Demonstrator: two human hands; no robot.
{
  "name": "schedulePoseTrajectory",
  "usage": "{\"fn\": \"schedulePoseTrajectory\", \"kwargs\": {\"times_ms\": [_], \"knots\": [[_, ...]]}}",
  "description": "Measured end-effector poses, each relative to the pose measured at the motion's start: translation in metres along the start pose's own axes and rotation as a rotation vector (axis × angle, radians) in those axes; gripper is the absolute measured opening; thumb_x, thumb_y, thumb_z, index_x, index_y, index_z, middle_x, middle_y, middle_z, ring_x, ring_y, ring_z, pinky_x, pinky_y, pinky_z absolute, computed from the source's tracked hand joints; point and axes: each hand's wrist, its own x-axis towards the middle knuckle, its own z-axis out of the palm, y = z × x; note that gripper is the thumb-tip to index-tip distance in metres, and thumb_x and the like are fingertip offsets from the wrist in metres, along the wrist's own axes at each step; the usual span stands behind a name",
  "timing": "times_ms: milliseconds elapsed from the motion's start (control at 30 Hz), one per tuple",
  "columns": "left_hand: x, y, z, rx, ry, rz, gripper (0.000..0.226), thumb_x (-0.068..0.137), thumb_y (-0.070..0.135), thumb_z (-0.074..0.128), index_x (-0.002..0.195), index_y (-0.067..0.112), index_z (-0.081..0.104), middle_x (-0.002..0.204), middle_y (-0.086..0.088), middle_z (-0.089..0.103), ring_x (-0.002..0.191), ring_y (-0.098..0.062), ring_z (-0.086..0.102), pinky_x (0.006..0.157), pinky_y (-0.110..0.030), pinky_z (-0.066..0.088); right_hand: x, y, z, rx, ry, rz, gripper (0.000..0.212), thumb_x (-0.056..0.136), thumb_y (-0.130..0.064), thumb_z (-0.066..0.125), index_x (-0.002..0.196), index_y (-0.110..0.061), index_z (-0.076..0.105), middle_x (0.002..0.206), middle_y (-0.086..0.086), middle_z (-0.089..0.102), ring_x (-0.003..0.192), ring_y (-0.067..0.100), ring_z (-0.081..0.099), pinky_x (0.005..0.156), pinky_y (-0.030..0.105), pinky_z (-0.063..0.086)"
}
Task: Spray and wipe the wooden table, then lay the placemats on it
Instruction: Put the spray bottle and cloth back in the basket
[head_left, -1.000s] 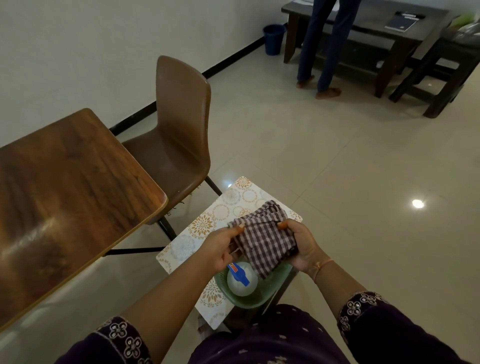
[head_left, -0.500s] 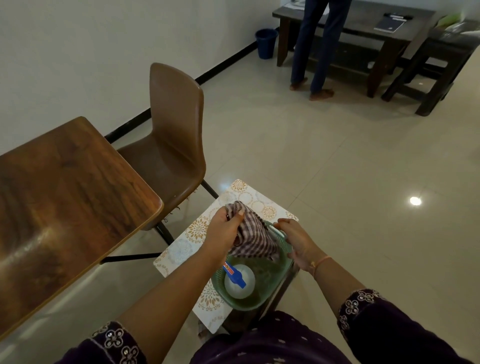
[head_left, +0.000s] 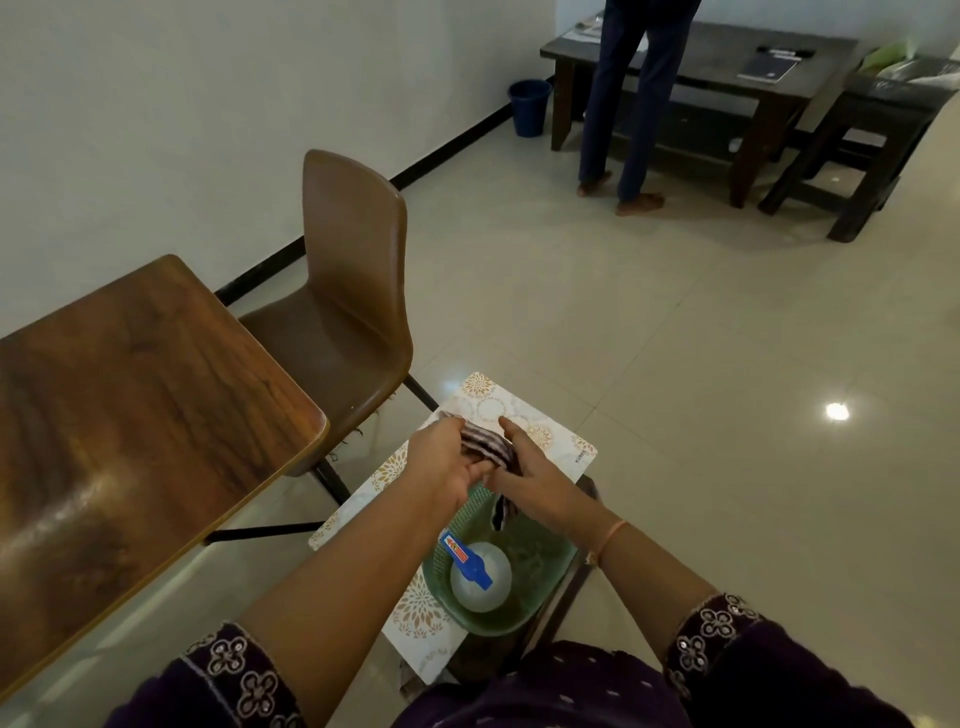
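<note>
Left grip (head_left: 447, 465) and right grip (head_left: 537, 486) both clamped on checked cloth (head_left: 485, 448), lower centre. Best: bunch cloth into one grip, free other for spray bottle (head_left: 475, 571) in basket (head_left: 540, 553).

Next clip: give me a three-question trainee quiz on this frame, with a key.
1. True or false: the right hand grips the spray bottle.
2. What holds the checked cloth? A) one hand only B) both hands C) neither hand
3. Fill in: the green basket sits on a patterned ____.
Key: 1 false, the spray bottle sits in the green basket; 2 B, the left hand grips it too; 3 placemat.
</note>
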Motion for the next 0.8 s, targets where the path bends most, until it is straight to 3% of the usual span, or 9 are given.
{"fn": "schedulePoseTrajectory", "kwargs": {"times_ms": [100,200,267,367,433,533,600,700,800], "knots": [[-0.006,0.003,0.001,-0.088,-0.025,-0.030,0.030,0.100,0.009,0.039,0.126,-0.006,0.043,0.107,-0.025,0.058,0.117,-0.040,0.055,0.090,-0.048,0.047,-0.002,0.009,0.001,-0.227,-0.018,-0.024,0.097,0.083,-0.024,0.062,0.153,-0.020,-0.005,0.160,0.003,0.011,0.145,0.025,0.018,0.115,0.047,0.028],[-0.008,0.009,0.000,-0.121,-0.015,-0.051,0.031,0.100,0.007,0.038,0.126,-0.009,0.043,0.126,-0.029,0.054,0.118,-0.041,0.054,0.096,-0.049,0.045,-0.003,0.027,0.003,-0.428,0.122,0.013,0.100,0.081,-0.043,0.060,0.152,-0.022,-0.007,0.161,0.000,0.005,0.147,0.022,0.010,0.114,0.060,0.018],[-0.007,0.013,-0.002,-0.132,-0.008,-0.066,0.033,0.100,0.007,0.037,0.129,-0.010,0.041,0.130,-0.030,0.052,0.119,-0.042,0.054,0.100,-0.049,0.043,0.000,0.039,0.002,-0.400,0.174,0.059,0.100,0.086,-0.051,0.060,0.152,-0.018,-0.006,0.161,0.002,0.007,0.147,0.022,0.015,0.117,0.054,0.017],[-0.006,0.017,-0.003,-0.138,-0.009,-0.060,0.034,0.100,0.006,0.036,0.130,-0.009,0.039,0.130,-0.029,0.051,0.118,-0.043,0.054,0.099,-0.049,0.043,0.004,0.047,-0.002,-0.135,0.000,0.116,0.109,0.085,-0.046,0.066,0.151,-0.017,-0.015,0.161,0.005,0.007,0.146,0.024,0.017,0.115,0.031,0.018],[-0.006,0.021,-0.003,-0.141,-0.014,-0.039,0.033,0.100,0.004,0.035,0.130,-0.008,0.039,0.128,-0.030,0.052,0.116,-0.044,0.055,0.094,-0.050,0.045,0.003,0.054,0.000,-0.138,-0.122,0.137,0.118,0.082,-0.044,0.070,0.148,-0.018,-0.024,0.162,0.005,-0.002,0.147,0.025,0.008,0.117,0.035,0.015],[-0.008,0.026,-0.003,-0.133,-0.027,-0.019,0.028,0.099,0.004,0.035,0.124,-0.008,0.041,0.112,-0.030,0.056,0.111,-0.043,0.058,0.083,-0.047,0.050,0.004,0.063,0.005,-0.351,0.016,0.123,0.119,0.081,-0.050,0.068,0.147,-0.018,-0.025,0.160,0.007,-0.014,0.148,0.031,-0.006,0.119,0.047,0.009],[-0.011,0.027,-0.002,-0.124,-0.037,-0.013,0.025,0.099,0.004,0.037,0.121,-0.008,0.043,0.092,-0.026,0.058,0.096,-0.041,0.063,0.078,-0.045,0.051,0.008,0.057,0.005,-0.368,0.157,0.119,0.113,0.084,-0.051,0.064,0.148,-0.017,-0.022,0.159,0.010,-0.017,0.147,0.036,0.000,0.117,0.048,0.013],[-0.014,0.027,-0.001,-0.119,-0.059,-0.023,0.022,0.098,0.003,0.038,0.117,-0.008,0.044,0.087,-0.026,0.057,0.073,-0.036,0.062,0.073,-0.044,0.052,0.017,0.044,0.000,-0.424,0.256,0.072,0.107,0.086,-0.048,0.063,0.147,-0.029,-0.022,0.159,0.018,-0.012,0.138,0.037,0.033,0.108,0.050,0.034],[-0.015,0.028,-0.003,-0.134,-0.064,-0.027,0.015,0.098,0.005,0.040,0.105,-0.007,0.046,0.084,-0.026,0.058,0.068,-0.035,0.062,0.066,-0.039,0.055,0.024,0.037,-0.006,-0.426,0.273,-0.012,0.080,0.091,-0.037,0.058,0.153,-0.032,0.007,0.160,0.012,0.000,0.134,0.036,0.037,0.098,0.056,0.043]]}}
